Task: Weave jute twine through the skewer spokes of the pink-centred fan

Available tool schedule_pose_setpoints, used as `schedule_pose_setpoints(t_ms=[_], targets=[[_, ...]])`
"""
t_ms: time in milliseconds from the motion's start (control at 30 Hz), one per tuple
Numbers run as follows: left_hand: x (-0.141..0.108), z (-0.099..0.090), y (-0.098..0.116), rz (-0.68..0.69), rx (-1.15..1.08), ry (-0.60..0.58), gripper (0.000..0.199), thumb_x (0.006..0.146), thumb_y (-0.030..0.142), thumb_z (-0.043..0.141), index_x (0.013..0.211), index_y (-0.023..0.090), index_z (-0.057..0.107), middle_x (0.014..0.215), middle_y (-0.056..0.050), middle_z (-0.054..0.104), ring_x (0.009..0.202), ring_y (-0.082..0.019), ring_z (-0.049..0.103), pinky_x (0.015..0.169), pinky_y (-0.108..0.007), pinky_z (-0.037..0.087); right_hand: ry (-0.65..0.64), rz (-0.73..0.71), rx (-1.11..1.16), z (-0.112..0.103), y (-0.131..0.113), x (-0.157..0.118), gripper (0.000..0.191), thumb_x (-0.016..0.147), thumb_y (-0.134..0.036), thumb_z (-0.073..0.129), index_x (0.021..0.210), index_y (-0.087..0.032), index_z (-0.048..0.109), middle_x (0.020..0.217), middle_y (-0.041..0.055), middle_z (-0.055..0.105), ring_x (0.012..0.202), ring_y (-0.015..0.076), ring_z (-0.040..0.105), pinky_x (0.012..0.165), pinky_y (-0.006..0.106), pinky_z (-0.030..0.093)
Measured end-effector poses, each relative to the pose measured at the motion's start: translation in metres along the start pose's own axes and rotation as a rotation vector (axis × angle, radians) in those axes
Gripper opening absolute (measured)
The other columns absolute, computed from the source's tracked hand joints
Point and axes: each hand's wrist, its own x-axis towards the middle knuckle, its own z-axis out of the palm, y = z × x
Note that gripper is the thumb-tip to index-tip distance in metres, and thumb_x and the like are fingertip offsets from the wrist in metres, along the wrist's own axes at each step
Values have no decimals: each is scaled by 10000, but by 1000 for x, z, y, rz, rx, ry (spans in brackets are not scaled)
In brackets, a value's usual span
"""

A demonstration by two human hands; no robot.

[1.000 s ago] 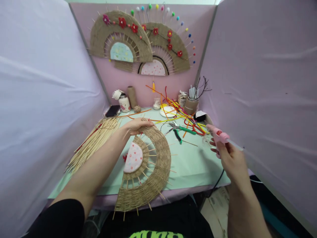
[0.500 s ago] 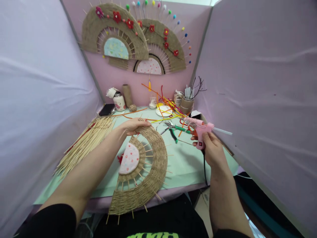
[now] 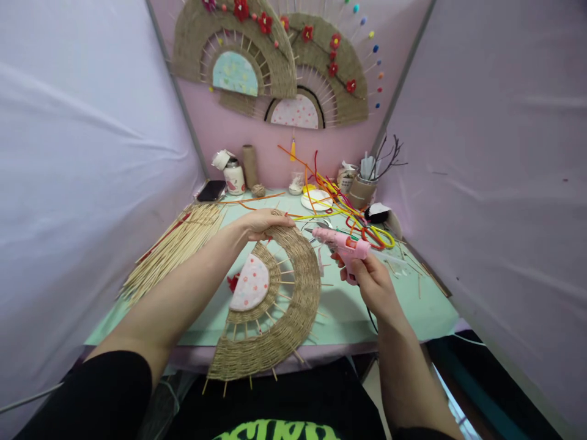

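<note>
My left hand (image 3: 268, 225) is closed on the upper end of a woven fan (image 3: 300, 293), a half ring of twine on thin sticks. The fan is tilted on its side over the table's front edge. At its centre is a white half-disc (image 3: 251, 283) with red and pink dots, and a bit of red (image 3: 233, 282) shows behind it. My right hand (image 3: 367, 278) grips a pink glue gun (image 3: 342, 242) with a clear glue stick in its back. Its nozzle points left, near the fan's top end but apart from it.
Thin sticks (image 3: 177, 247) lie bundled at the left, with a phone (image 3: 211, 190) behind them. Coloured pipe cleaners (image 3: 337, 195) and a white plate (image 3: 315, 200) lie at the back. Finished fans (image 3: 238, 73) hang on the pink back wall; cloth walls close both sides.
The glue gun has moved left toward the fan's top end. My left hand still holds the fan in much the same pose. The whole view has shifted somewhat.
</note>
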Motion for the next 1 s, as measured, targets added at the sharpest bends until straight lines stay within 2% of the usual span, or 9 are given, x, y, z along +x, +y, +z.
schedule_pose_setpoints(t_ms=[200,367,533,733,1000], targets=[[2,1,-1,5,-21,-7,256,551,240,797,701,111,634,647,-31,667,557,-108,612,474,-194,439,15,-6,-20,0,1,-1,296,853,-442,485,943,-182,595,845,51,624,584,105,492,507,243,379],[0,3,1,13,-28,-16,233,560,226,791,688,105,639,621,-15,650,548,-100,605,473,-191,439,-9,-10,-64,-1,3,-1,306,860,-446,476,946,-176,591,665,12,573,570,111,472,516,243,369],[-3,6,4,20,-36,-10,226,561,213,791,689,98,644,613,-17,643,532,-86,590,456,-184,419,3,-9,-76,0,3,-1,316,853,-455,483,899,-169,608,732,33,604,565,103,469,497,238,362],[-3,5,3,15,-27,-7,236,564,223,790,692,100,635,588,-6,629,492,-75,569,414,-176,380,7,-2,-98,1,-1,-1,338,847,-468,478,890,-162,614,644,19,574,541,108,471,476,233,371],[-2,7,3,20,-35,-2,217,556,214,789,676,110,641,617,-19,653,546,-93,599,485,-189,441,25,33,-85,3,-3,-1,309,835,-453,500,872,-166,609,618,11,555,550,114,474,479,233,366]])
